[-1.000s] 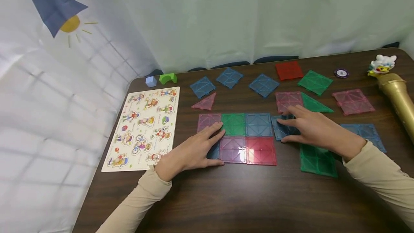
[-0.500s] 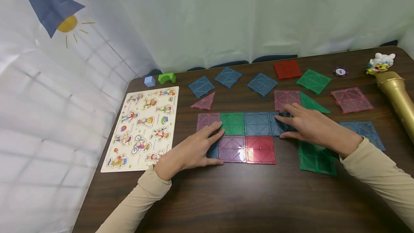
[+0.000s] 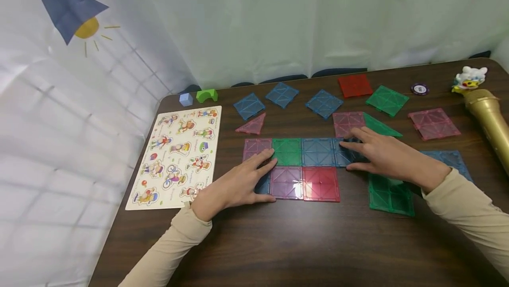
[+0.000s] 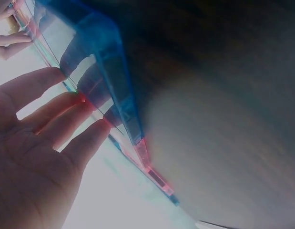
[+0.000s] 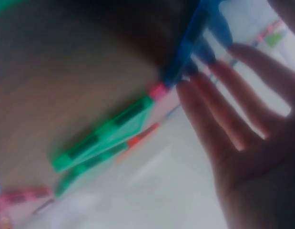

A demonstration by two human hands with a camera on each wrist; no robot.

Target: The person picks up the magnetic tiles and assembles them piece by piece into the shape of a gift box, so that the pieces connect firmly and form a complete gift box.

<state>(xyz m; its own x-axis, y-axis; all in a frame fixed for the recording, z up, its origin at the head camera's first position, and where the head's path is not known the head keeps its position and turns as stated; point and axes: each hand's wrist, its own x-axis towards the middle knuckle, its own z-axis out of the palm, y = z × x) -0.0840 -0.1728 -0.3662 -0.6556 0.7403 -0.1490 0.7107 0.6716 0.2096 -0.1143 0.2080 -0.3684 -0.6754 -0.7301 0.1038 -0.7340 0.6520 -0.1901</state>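
A flat patch of see-through magnetic tiles lies mid-table: a pink tile [image 3: 254,147], a green tile [image 3: 287,151] and a blue tile [image 3: 317,151] in the back row, a purple tile [image 3: 286,182] and a red tile [image 3: 321,183] in front. My left hand [image 3: 248,178] lies flat on the patch's left end, covering a dark blue tile [image 3: 262,186]. My right hand [image 3: 370,153] presses with straight fingers on another blue tile [image 3: 343,156], which touches the back row's right end. The left wrist view shows my fingers [image 4: 66,129] against a blue tile edge [image 4: 114,81].
Loose tiles lie around: blue squares [image 3: 282,95], a red square [image 3: 355,85], green squares [image 3: 390,194], pink squares [image 3: 434,123], a pink triangle [image 3: 252,124], a green triangle [image 3: 379,125]. A picture puzzle board [image 3: 176,156] sits left. A gold microphone [image 3: 489,121] and a toy figure [image 3: 470,79] stand right.
My right hand slid the blue tile left until it met the end of the back row. My left hand stayed flat on the patch.
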